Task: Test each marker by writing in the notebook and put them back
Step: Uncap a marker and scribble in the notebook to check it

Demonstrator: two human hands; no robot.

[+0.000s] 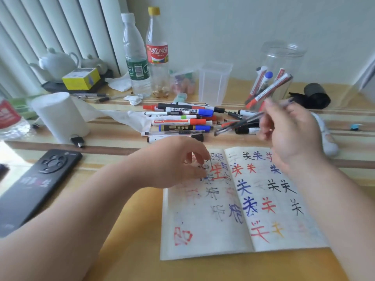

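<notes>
The open notebook (pixel 243 199) lies on the table, both pages covered with red, blue and black test characters. My left hand (pixel 178 163) rests on the top of its left page, fingers loosely bent, fingertips on the paper. Above the notebook's right corner, my right hand (pixel 288 130) grips a thin dark pen (pixel 237 124) whose tip points left. A pile of markers (pixel 182 120) lies beyond the notebook. A clear jar (pixel 284 57) behind my right hand holds several markers. A red-capped marker (pixel 269 90) slants at it; I cannot tell whether my fingers touch it.
Two plastic bottles (pixel 148 57) and an empty clear square cup (pixel 215 82) stand at the back. A tissue roll (pixel 58 116) stands at the left, and a black phone (pixel 34 185) lies near the left edge. A black roll (pixel 316 96) lies at the far right.
</notes>
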